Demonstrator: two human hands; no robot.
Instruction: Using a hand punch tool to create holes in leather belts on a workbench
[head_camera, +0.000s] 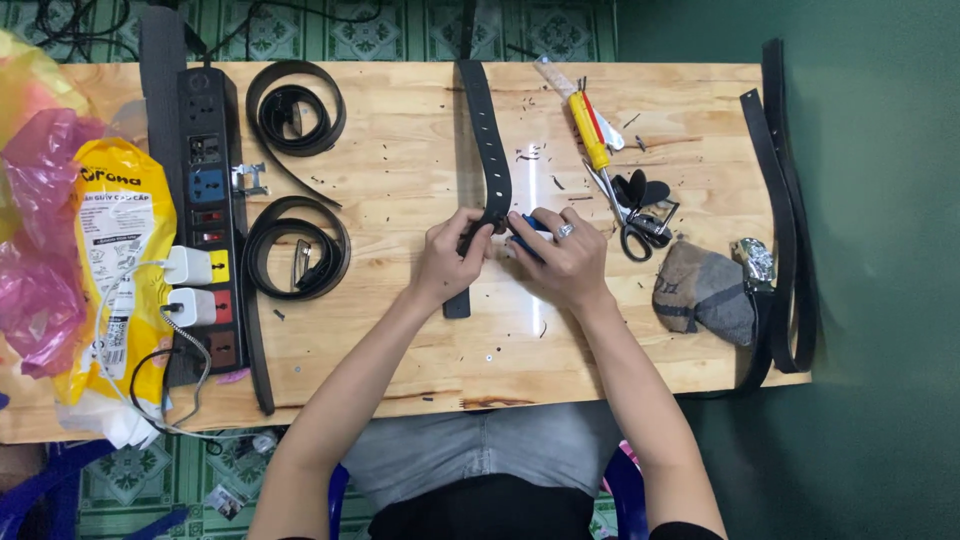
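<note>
A black belt strap (489, 140) lies lengthwise down the middle of the wooden table (420, 350). My left hand (450, 257) pinches the strap near its lower end. My right hand (563, 260), with a ring on one finger, grips a blue-handled tool (530, 224) whose tip meets the strap beside the left fingers. The strap's short lower end (457, 303) sticks out below my left hand.
Two coiled black belts (294, 107) (296, 247) lie left of centre by a black power strip (207, 190) with white chargers. A yellow bag (118, 260) and pink plastic sit far left. A yellow screwdriver (590, 130), scissors (632, 215), a grey cloth (706, 290) and more belts (785, 200) lie right.
</note>
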